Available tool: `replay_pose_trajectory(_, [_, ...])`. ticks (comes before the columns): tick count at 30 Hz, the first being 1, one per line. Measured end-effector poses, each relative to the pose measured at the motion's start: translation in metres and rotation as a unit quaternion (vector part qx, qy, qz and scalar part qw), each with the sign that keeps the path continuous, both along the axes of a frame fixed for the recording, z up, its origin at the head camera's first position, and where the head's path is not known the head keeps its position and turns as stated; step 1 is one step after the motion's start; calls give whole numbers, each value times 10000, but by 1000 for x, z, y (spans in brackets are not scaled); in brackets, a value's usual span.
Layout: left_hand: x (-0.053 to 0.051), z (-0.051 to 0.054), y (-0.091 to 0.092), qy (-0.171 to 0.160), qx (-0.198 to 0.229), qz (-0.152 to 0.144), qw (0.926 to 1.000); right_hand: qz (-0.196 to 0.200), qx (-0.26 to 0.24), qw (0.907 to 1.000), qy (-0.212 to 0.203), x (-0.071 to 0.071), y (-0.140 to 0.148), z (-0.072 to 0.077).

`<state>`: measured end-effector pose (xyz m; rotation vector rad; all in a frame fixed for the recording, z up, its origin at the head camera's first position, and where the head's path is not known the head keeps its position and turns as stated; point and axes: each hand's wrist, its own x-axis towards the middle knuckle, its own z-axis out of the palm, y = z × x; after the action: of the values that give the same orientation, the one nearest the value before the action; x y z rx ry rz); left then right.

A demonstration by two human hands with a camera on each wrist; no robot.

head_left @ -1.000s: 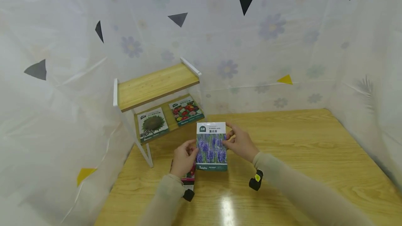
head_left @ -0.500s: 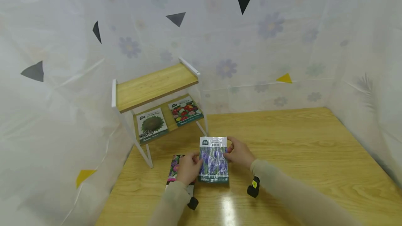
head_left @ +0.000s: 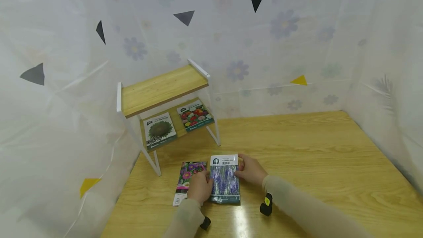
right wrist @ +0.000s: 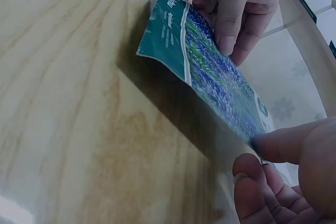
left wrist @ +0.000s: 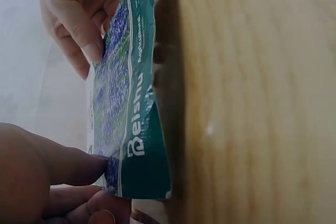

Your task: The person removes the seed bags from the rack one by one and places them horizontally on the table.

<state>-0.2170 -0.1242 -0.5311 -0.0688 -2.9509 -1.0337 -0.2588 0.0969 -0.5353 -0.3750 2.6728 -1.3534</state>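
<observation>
A seed packet with purple flowers and a green lower band (head_left: 225,181) is held between both hands, just above the tabletop. My left hand (head_left: 200,186) pinches its left edge between thumb and fingers, and my right hand (head_left: 252,170) pinches the right edge. In the left wrist view the packet (left wrist: 113,87) tilts above the wood, with the left thumb on its face. The right wrist view shows a gap and shadow beneath the packet (right wrist: 220,77). A pink-flower packet (head_left: 186,175) lies left of it, partly covered by my left hand.
A two-tier wooden rack (head_left: 165,89) with white legs stands at the back left. Its lower shelf bears a packet with a green spiky plant (head_left: 160,129) and one with red flowers (head_left: 195,115). Wooden tabletop (head_left: 304,150) extends to the right; pale sheeting hangs behind.
Both hands have lowered the purple-flower packet toward the tabletop and toward the front edge. More of the pink-flower packet shows beside my left hand.
</observation>
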Motion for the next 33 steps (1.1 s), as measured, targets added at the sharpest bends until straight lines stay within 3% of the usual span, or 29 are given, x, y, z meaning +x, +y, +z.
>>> replay_pose_trajectory(5, [3,-3,3,173,-407,-93,9990,63,178,9997,150,2,0,-7])
replay_pose_trajectory(11, [3,-7,5,618,-830,-186,9945,143,199,9994,242,4,1,-13])
replay_pose_trajectory(25, [6,-3,14,434,-1455,-152,9883,28,669,9977,126,2,-4,-17])
replay_pose_trajectory(33, [7,-4,15,700,-1741,-424,9813,-13,824,9966,60,4,-6,-16])
